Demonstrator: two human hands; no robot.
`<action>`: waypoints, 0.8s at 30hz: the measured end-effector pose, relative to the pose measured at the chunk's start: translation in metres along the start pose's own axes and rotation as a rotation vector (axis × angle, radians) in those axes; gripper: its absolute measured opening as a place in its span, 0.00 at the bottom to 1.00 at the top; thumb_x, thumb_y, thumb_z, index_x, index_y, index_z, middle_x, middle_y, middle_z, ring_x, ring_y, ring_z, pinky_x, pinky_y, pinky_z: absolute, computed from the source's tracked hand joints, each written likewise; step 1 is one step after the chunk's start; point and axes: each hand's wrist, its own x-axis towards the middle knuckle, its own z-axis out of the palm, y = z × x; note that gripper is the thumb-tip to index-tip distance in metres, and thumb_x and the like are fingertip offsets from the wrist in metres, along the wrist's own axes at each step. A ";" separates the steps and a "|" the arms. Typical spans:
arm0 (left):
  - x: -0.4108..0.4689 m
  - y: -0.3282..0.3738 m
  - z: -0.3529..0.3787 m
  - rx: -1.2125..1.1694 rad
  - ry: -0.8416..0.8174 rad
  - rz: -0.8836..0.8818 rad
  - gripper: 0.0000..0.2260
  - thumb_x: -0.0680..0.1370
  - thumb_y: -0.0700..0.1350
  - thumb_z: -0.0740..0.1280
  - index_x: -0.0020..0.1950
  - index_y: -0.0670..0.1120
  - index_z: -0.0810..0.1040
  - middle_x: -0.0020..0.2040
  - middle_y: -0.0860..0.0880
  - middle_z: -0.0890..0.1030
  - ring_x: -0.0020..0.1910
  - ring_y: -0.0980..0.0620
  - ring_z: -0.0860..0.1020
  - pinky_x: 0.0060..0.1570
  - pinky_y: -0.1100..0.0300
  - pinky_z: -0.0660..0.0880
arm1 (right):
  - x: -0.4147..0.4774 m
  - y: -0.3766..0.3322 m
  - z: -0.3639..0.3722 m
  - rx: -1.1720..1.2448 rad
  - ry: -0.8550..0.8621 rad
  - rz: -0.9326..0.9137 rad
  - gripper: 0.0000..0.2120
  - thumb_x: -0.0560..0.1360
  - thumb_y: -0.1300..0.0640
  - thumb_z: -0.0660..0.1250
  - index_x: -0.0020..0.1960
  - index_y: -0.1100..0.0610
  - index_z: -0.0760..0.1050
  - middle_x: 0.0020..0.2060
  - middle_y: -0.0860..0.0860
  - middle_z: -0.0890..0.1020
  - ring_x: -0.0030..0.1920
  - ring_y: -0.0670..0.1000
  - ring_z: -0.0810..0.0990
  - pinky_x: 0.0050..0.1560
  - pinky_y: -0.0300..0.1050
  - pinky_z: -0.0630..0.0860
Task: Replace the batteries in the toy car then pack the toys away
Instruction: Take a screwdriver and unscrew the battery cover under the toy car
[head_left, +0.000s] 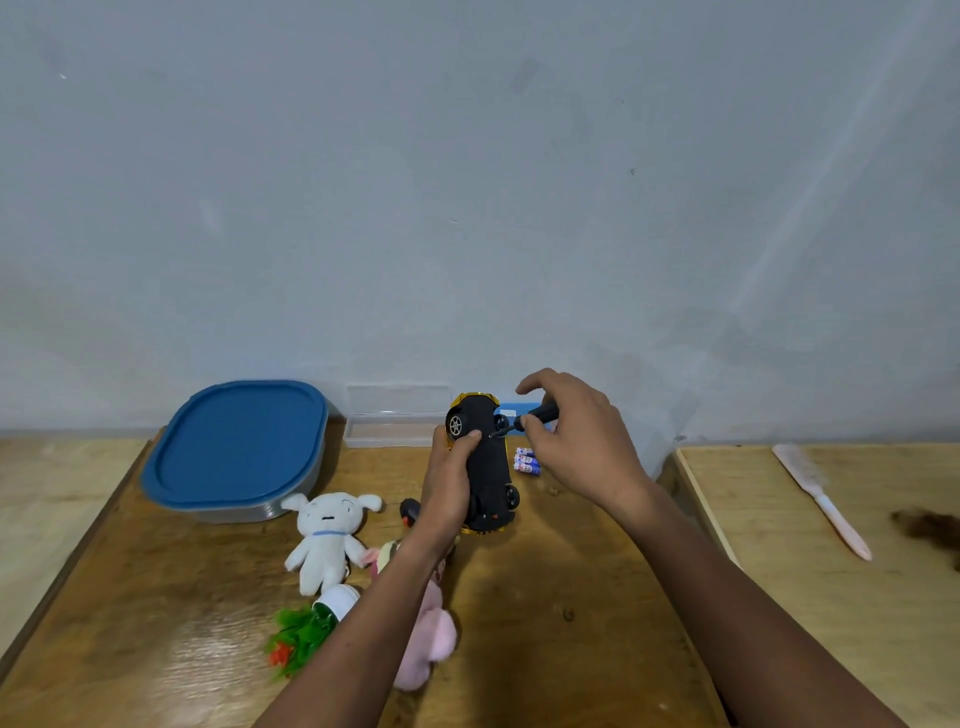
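Observation:
My left hand (448, 483) grips a yellow toy car (485, 462) held above the table, its black underside facing me. My right hand (576, 441) is shut on a black-handled screwdriver (537, 415), whose tip meets the car's underside near the far wheels. Several blue-and-white batteries (527, 461) lie on the table just right of the car. A white plush dog (327, 535) lies to the left. A pink plush (428, 639) and a small doll (387, 553) are partly hidden under my left forearm. A toy plant in a white pot (306, 629) lies on its side.
A grey container with a blue lid (236, 449) sits at the back left. A clear plastic box (395, 421) stands against the wall, a blue item (514, 410) beside it. On the right table lie a pink brush (821, 499) and a brown clump (930, 527).

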 end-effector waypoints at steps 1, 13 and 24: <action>-0.001 0.000 0.001 0.003 -0.002 -0.004 0.14 0.77 0.52 0.65 0.59 0.47 0.72 0.50 0.40 0.79 0.43 0.44 0.82 0.43 0.44 0.79 | 0.000 0.000 0.000 -0.042 0.009 0.016 0.10 0.76 0.51 0.67 0.57 0.44 0.75 0.45 0.43 0.80 0.45 0.44 0.78 0.44 0.44 0.75; -0.001 0.000 0.002 -0.024 -0.002 -0.013 0.16 0.73 0.53 0.66 0.57 0.47 0.73 0.49 0.42 0.79 0.45 0.43 0.81 0.46 0.41 0.79 | -0.001 -0.002 -0.001 0.022 0.031 0.021 0.14 0.77 0.54 0.66 0.61 0.43 0.74 0.38 0.42 0.78 0.40 0.42 0.78 0.43 0.43 0.75; -0.004 -0.003 0.001 -0.005 0.000 -0.025 0.17 0.74 0.54 0.66 0.59 0.48 0.73 0.53 0.40 0.79 0.48 0.41 0.81 0.47 0.41 0.79 | 0.001 0.002 0.002 -0.127 0.079 0.030 0.10 0.81 0.45 0.60 0.54 0.45 0.79 0.32 0.46 0.83 0.40 0.48 0.81 0.45 0.46 0.75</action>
